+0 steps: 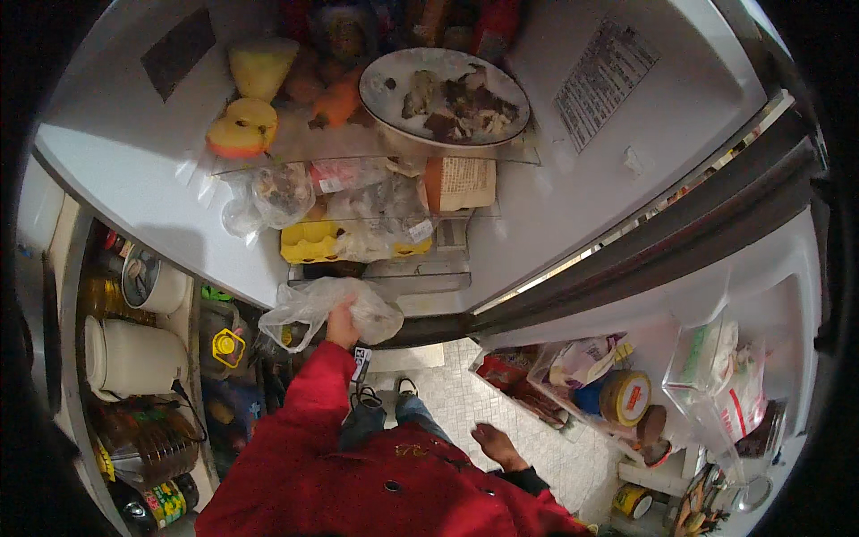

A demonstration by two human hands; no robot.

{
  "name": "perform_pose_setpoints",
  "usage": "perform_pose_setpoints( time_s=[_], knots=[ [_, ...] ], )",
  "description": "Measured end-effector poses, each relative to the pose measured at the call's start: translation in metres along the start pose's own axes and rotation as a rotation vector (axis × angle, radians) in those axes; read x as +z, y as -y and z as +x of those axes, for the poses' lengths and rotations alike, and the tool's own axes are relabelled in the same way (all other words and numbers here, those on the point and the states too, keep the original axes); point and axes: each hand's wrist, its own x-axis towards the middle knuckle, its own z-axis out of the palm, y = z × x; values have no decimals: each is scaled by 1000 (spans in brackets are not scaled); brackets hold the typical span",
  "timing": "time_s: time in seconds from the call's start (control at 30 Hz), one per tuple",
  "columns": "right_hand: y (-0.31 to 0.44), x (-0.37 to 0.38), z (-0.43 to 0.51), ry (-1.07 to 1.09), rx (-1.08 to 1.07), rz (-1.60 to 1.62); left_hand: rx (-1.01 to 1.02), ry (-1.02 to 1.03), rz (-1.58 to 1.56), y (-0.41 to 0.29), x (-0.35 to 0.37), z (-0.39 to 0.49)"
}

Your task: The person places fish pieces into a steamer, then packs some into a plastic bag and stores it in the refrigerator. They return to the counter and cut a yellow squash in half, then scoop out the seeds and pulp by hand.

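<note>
A whitish translucent plastic bag [379, 312] is gripped by my left hand [343, 325] at the front of an opened refrigerator. One loop of the bag hangs to the left, and its rounded side is to the right; what it contains cannot be made out. My right hand [496, 444] is low at my side above the tiled floor, fingers curled in, with nothing visible in it. Just beyond the bag, a yellow egg carton [309, 243] sits on a lower shelf, partly under clear plastic bags [362, 231].
Above, a glass shelf holds a bowl of food [463, 101], a cut apple [243, 126] and a carrot [339, 101]. The open door [778, 295] on the right carries jars and packets. At left, a counter bears a white appliance [134, 356] and bottles.
</note>
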Motion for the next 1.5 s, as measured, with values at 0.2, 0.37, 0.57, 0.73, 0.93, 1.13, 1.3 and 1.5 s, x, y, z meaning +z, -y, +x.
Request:
perform_pose_setpoints(
  time_s=[0.2, 0.37, 0.57, 0.73, 0.93, 1.13, 1.3, 1.5],
  knots=[
    [163, -35, 111, -132, -104, 371, 120, 171, 137, -3, 2, -106],
    [205, -34, 153, -462, -107, 307, -199, 156, 25, -26, 2, -148],
    [212, -43, 149, -359, -72, 262, -462, -82, -3, -88, 44, -171],
    [220, -41, 153, 52, -117, 733, -293, -25, -213, -150, 95, -162],
    [222, -73, 177, 631, -47, 1665, -342, -26, -379, -125, 150, -101],
    [209, -106, 170, 221, -65, 1964, -247, 159, -81, -97, 137, -132],
    [222, -112, 151, 140, -520, 1559, -416, 165, -237, -100, 117, -139],
    [263, -121, 127, -56, -920, 577, -55, 247, 505, -128, 99, -131]
  ],
)
